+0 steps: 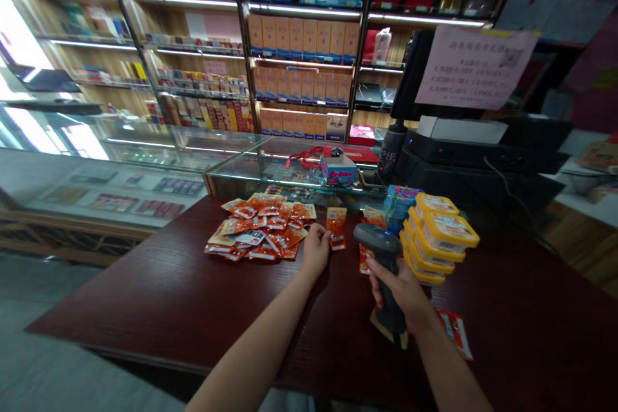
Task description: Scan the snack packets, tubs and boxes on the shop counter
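Observation:
My right hand (403, 296) is wrapped round the grip of a dark barcode scanner (379, 241), its head tilted toward the middle of the table. My left hand (316, 250) rests on the tabletop with curled fingers, between a heap of orange snack packets (263, 222) and a single orange snack packet (337, 228). The thumb side is close to the single packet's left edge; whether it grips anything is hidden. More orange packets (364, 259) lie behind the scanner, partly covered by it. A red packet (454, 333) lies beside my right forearm.
Stacked yellow-lidded tubs (437, 238) stand right of the scanner, with blue packs (398, 203) behind them. A glass counter (236, 164) borders the table's far side, bearing a small colourful box (338, 170). A monitor with a pink notice (476, 67) stands at the right.

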`<act>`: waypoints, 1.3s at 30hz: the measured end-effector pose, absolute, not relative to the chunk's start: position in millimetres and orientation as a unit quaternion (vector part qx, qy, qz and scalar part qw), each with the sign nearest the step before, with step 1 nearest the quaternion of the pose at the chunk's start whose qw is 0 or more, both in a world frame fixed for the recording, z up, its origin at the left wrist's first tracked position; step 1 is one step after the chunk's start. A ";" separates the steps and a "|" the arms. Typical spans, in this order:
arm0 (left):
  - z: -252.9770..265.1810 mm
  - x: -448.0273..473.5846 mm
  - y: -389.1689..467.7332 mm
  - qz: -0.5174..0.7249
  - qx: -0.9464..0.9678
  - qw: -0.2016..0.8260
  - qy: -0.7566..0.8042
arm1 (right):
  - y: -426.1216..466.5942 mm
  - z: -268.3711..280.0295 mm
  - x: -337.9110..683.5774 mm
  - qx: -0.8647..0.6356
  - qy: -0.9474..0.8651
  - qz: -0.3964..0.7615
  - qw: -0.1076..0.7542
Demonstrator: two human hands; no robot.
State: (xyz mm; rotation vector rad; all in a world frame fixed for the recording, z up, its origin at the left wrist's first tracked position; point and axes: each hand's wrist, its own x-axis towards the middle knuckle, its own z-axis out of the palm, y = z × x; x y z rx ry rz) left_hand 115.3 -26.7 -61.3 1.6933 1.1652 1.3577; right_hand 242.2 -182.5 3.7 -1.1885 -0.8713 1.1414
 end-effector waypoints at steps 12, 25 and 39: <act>-63.8 115.4 -25.2 0.527 0.659 0.325 0.427 | -171.0 -2.4 242.3 -0.476 -0.360 0.522 0.609; -47.4 112.0 -26.0 0.554 0.645 0.313 0.423 | -171.9 -34.2 255.6 -0.370 -0.300 0.598 0.645; 28.6 -42.9 50.5 0.425 0.519 0.107 0.733 | -174.5 -35.0 251.3 -0.385 -0.287 0.609 0.631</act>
